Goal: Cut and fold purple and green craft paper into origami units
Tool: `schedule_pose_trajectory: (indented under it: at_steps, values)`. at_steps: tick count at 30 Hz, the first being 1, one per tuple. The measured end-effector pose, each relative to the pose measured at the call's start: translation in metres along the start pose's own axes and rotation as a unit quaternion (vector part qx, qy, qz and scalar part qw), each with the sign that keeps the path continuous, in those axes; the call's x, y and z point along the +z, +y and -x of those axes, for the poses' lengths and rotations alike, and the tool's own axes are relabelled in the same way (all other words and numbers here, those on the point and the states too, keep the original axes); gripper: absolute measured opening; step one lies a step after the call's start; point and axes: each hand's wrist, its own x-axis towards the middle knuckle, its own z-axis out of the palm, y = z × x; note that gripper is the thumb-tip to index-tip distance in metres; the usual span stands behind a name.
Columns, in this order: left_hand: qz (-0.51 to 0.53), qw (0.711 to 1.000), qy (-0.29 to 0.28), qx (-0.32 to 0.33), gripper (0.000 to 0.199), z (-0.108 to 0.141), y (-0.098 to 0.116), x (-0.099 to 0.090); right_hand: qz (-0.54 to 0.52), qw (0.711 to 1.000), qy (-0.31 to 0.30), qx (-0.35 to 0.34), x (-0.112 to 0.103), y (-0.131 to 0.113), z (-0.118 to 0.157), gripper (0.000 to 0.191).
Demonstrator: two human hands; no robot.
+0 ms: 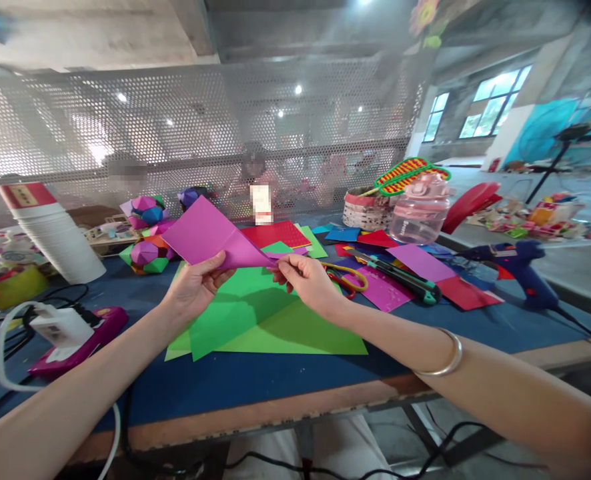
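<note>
A purple paper sheet (208, 233) is held up above the table, its right side folded or curled to a narrow tip. My left hand (198, 287) grips its lower edge, thumb on top and fingers underneath. At the right tip, my right hand (308, 280) pinches the paper between thumb and fingers. Beneath both hands lie overlapping green sheets (275, 327). Scissors with yellow handles (355, 277) rest just right of my right hand, partly hidden by it. A green and black utility knife (405, 277) lies beyond them.
White stacked cups (60, 240), a magenta power strip (110, 323) with cables and folded paper balls (148, 255) stand left. To the right are a pink-lidded bottle (420, 217), a woven basket (365, 212), a blue glue gun (525, 267) and coloured papers (468, 290). A perforated screen (175, 127) rises behind.
</note>
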Motion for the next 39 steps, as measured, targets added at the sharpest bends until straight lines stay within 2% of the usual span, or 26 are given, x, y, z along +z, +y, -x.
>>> schedule_pose_trajectory:
  at_steps: [6,10,14,20,24,31,39]
  values:
    - [-0.009,1.000,-0.012,0.003,0.017,0.001,-0.003,-0.001,0.016,0.999,0.031,0.029,-0.002,0.000,0.000,0.027]
    - [-0.025,0.999,-0.033,0.011,0.018,0.006,-0.010,-0.002,0.064,0.997,0.031,-0.015,-0.002,-0.005,0.004,0.037]
    - [-0.076,0.994,-0.072,0.008,0.024,0.011,-0.020,-0.005,0.118,0.991,0.000,-0.065,-0.001,-0.013,0.011,0.044]
    - [-0.131,0.984,-0.117,0.008,0.035,0.019,-0.031,-0.005,0.158,0.985,-0.048,-0.053,0.003,-0.016,0.016,0.038]
    - [-0.152,0.979,-0.138,0.007,0.039,0.024,-0.036,-0.002,0.183,0.982,-0.028,-0.048,0.005,-0.011,0.015,0.038]
    - [-0.169,0.977,-0.132,0.001,0.041,0.027,-0.036,0.002,0.219,0.972,0.034,-0.078,0.006,-0.004,0.009,0.034]
    - [-0.149,0.976,-0.158,-0.018,0.038,0.028,-0.032,0.006,0.219,0.968,0.058,-0.107,0.004,-0.001,0.004,0.035]
